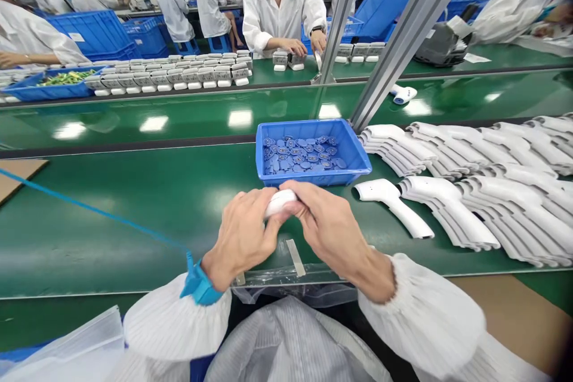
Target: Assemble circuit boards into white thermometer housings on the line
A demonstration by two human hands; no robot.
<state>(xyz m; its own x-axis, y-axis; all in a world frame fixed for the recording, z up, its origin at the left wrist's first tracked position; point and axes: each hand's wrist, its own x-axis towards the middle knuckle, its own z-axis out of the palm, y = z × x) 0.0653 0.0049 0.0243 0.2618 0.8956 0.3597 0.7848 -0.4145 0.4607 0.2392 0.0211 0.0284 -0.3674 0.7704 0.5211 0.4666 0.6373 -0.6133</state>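
Observation:
Between both hands, just in front of the blue bin, is a white plastic housing (280,202), mostly covered by fingers. My left hand (247,230) wraps its left side, and a blue wrist strap with a cord is on that wrist. From the other side my right hand (333,230) grips it with thumb and fingers closed. The blue bin (313,178) holds many small blue oval parts (298,158). Right of it lies a single white gun-shaped shell (394,200), apart from the stacked rows of similar shells (514,209).
Metal posts (403,54) rise behind the bin. A white device (403,94) lies on the far green belt (188,113). Across it, a co-worker (284,12) handles grey-and-white units beside rows of them (179,74). A blue cord (89,206) crosses the left bench; cardboard (20,176) lies there.

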